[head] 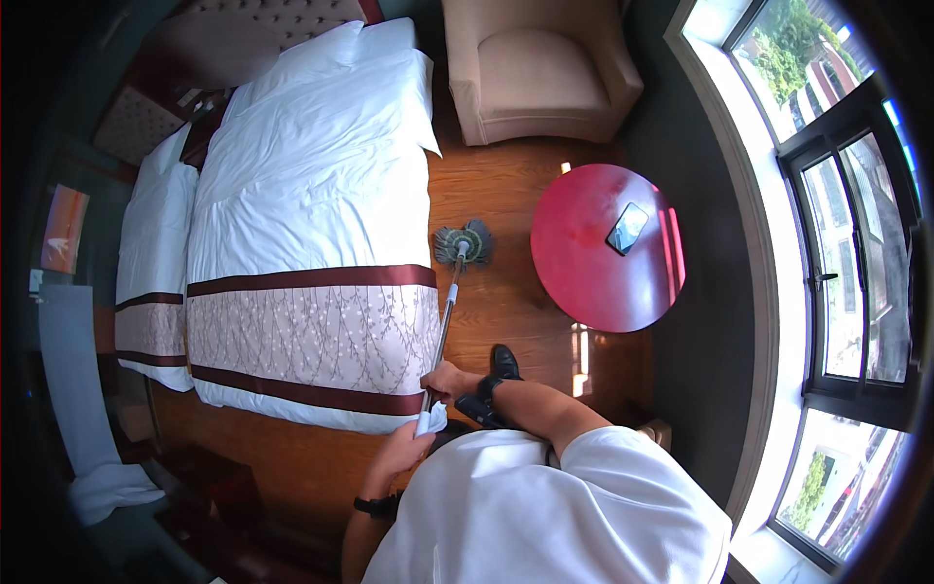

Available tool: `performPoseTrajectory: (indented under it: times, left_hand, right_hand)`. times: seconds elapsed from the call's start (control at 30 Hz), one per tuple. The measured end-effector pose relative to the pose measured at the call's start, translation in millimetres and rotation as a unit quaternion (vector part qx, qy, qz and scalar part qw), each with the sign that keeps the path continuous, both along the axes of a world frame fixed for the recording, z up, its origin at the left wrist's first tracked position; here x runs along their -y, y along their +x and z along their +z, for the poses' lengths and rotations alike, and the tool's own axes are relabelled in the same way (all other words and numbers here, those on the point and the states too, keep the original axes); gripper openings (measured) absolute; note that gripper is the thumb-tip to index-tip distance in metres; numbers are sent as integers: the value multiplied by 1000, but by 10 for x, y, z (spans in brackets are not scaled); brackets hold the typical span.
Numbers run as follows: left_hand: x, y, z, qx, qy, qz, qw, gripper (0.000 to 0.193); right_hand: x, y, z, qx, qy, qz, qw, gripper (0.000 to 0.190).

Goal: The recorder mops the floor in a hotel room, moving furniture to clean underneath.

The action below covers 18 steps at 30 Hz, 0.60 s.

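Observation:
A mop with a metal handle (445, 321) reaches from my body out over the wooden floor. Its grey-green string head (464, 243) lies on the boards between the large bed and the round table. My left hand (403, 445) is closed around the white grip at the handle's near end. Farther up, my right hand (444, 381) grips the metal shaft, close to the bed's foot corner. Both wrists wear dark bands.
The large bed (314, 190) stands to the left, a smaller bed (157, 226) beyond it. Right of the mop is a red round table (584, 248) bearing a smartphone (627, 228). An armchair (543, 73) stands ahead; windows (861, 270) line the right wall.

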<state>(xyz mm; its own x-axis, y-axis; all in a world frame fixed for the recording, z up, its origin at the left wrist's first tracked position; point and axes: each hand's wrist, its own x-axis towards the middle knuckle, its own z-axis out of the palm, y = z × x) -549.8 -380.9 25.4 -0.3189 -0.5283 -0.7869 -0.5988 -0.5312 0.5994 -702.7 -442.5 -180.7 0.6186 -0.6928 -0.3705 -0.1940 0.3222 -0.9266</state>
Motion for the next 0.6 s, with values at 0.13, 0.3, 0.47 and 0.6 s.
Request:
performPoseTrajectory:
  times: [0.13,0.3,0.47,0.6]
  left_hand:
    - [-126,237,298,30,35,-15,999,24]
    - [12,119,591,-8,53,68,996,28]
    - [320,395,-195,-71,15,47,996,29]
    - [927,328,-661,-68,8,-7,998,28]
  right_hand:
    - [0,39,60,-26,167,-4,986,20]
    - [77,94,-68,-112,310,-97,939,27]
    - [557,-50,187,-167,304,-189,919,28]
    - [955,-53,51,-146,307,-211,916,24]
